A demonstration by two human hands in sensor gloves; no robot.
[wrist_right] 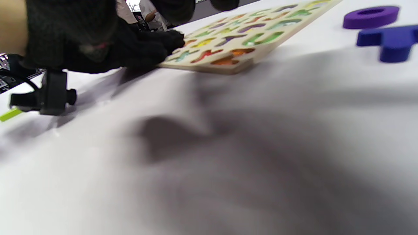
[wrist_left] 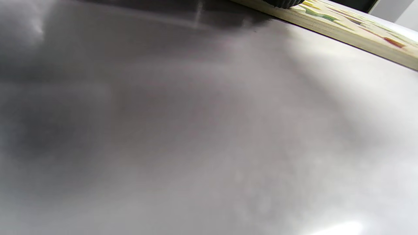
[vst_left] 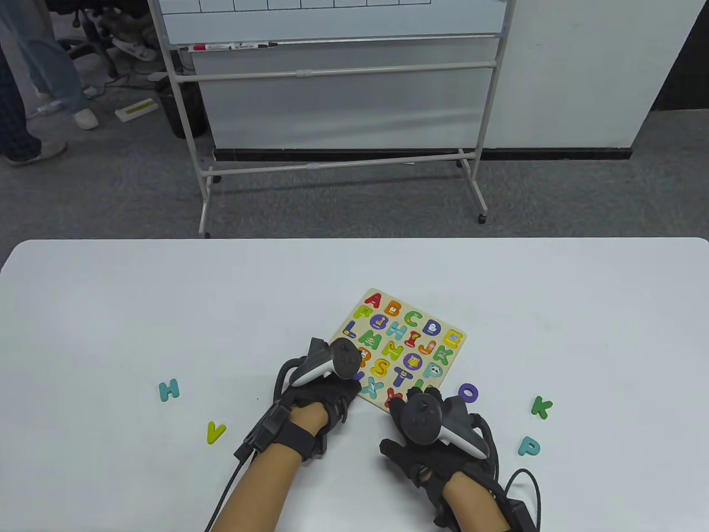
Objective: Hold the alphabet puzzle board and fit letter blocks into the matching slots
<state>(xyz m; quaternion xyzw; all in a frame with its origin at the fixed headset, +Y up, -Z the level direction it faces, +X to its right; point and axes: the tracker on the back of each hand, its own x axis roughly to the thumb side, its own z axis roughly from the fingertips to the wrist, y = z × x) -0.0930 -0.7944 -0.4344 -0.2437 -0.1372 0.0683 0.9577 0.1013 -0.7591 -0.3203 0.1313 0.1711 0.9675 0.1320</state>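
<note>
Two gloved hands at near desk point(vst_left: 111, 288) edge. Left hand point(vst_left: 318, 396) presses puzzle board point(vst_left: 400, 349) near-left corner; right hand point(vst_left: 429, 438) at board's near edge, finger grip can't tell. Five loose letters: H point(vst_left: 169, 390), V point(vst_left: 215, 432) left; O point(vst_left: 468, 393), K point(vst_left: 541, 407), P point(vst_left: 529, 445) right. Desk bare w/ room beyond.

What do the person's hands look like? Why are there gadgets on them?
Both hands wear black knit gloves. The left hand and right hand each carry a grey-and-white tracker like a game controller. Black straps circle the wrists, black cables trail back, and the forearms are bare.
</note>
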